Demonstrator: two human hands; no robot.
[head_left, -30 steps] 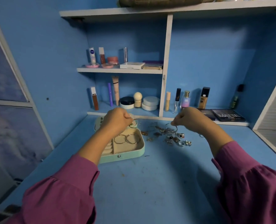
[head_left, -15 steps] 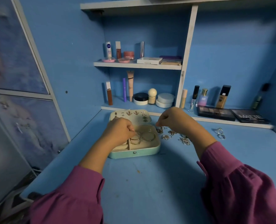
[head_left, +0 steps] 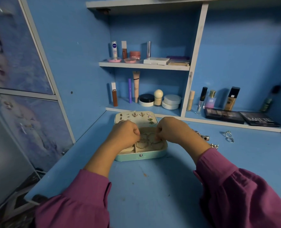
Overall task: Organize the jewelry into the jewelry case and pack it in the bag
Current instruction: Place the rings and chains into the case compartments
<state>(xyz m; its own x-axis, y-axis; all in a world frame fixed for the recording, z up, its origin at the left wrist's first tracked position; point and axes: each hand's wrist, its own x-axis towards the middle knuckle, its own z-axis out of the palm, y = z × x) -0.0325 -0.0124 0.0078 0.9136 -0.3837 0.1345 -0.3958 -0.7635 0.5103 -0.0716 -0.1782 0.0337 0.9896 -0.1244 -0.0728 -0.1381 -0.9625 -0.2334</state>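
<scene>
fingers (head_left: 137, 132) curled under, hiding any held piece.

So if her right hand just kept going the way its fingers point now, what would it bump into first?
Probably the gold hoops in the open jewelry case. The right hand curls down and leftward right above them; whether it already touches one is unclear.

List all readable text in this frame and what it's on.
"NIVEA": round blue logo on the white tube, upper shelf.
"MATTE": lid of the black palette, far right of the lower ledge.
"SB": front of the small perfume bottle, right compartment.
Too small or blurred to read: the labels on the brown tube, the red lip gloss, the pink jar and the foundation bottle.
</scene>
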